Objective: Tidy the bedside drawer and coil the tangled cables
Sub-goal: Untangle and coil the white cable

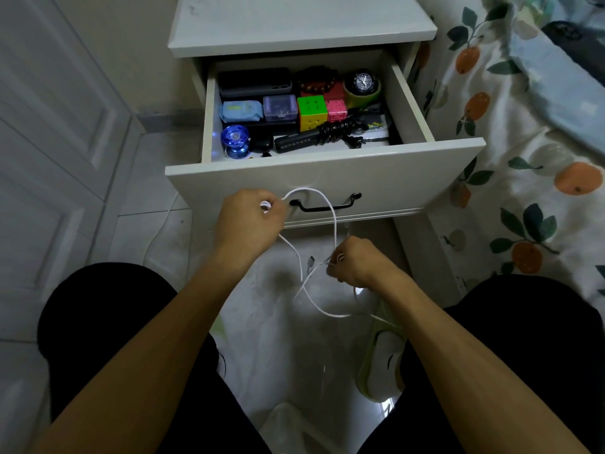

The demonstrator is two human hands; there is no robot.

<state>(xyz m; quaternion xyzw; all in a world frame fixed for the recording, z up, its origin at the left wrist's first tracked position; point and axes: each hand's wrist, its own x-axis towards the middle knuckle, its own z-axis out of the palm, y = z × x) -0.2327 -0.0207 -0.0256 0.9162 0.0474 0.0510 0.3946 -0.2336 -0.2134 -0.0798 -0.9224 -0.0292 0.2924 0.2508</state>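
Note:
A thin white cable (329, 204) loops in front of the open bedside drawer (327, 178). My left hand (248, 221) grips one part of it just left of the black drawer handle (325, 203). My right hand (355, 265) pinches another part lower down, above the floor. Slack cable hangs crossed between the two hands and curves down toward the tiles. Inside the drawer lie a black coiled cable with a plug (340, 131), a black power strip (294, 142), a colourful puzzle cube (312, 112), a blue yo-yo (235, 140) and a watch (362, 82).
The white nightstand top (294, 24) stands over the drawer. A bed with a fruit-print cover (523, 152) is at the right, a white door (49, 126) at the left. My knees frame the tiled floor (281, 339); a light green shoe (376, 355) rests there.

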